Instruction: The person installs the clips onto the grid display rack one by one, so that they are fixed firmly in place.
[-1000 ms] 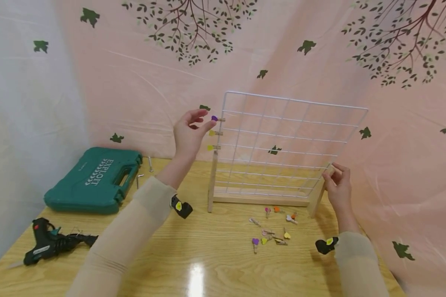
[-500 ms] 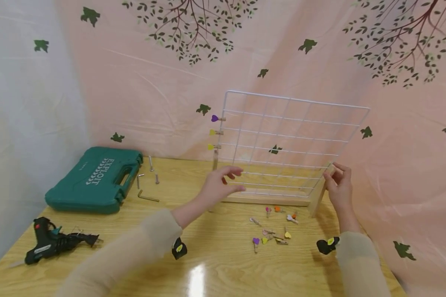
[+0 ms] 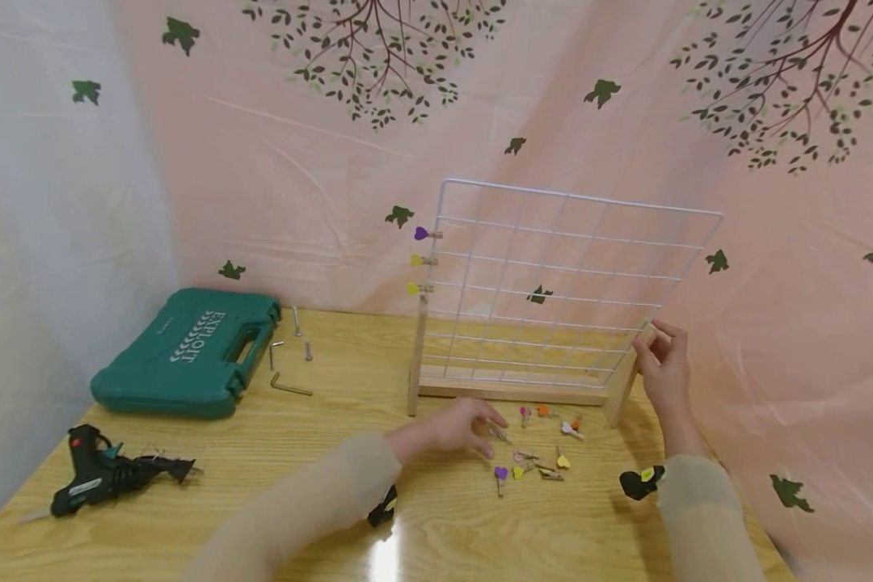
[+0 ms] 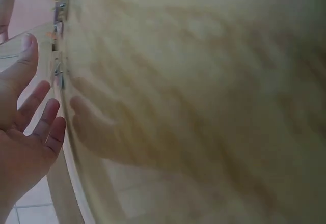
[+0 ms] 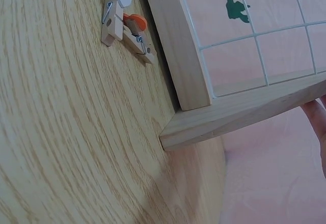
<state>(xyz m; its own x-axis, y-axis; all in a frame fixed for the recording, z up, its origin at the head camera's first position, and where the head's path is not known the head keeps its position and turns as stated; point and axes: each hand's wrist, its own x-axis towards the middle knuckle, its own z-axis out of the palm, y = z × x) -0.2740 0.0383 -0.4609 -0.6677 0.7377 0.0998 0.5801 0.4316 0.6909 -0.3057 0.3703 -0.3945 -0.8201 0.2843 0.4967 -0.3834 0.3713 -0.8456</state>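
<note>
My left hand hovers with fingers spread at the left side of a loose group of small wooden clothespins with coloured hearts, closest to a pale-topped clothespin. Nothing shows between its thumb and fingers in the left wrist view. A purple-heart clothespin lies just in front of it. With thumb and fingers, my right hand grips the top of the right wooden upright of a stand. That stand bears a white wire grid. Clipped along its left edge are a purple clothespin and two yellow ones below.
On the left of the wooden table lie a green tool case and a black glue gun. Beside the case are a hex key and bolts. A pink printed curtain hangs behind.
My left hand has let go of the purple clothespin on the grid's left edge and come down and right to the loose clothespins. The right hand keeps its grip on the upright.
</note>
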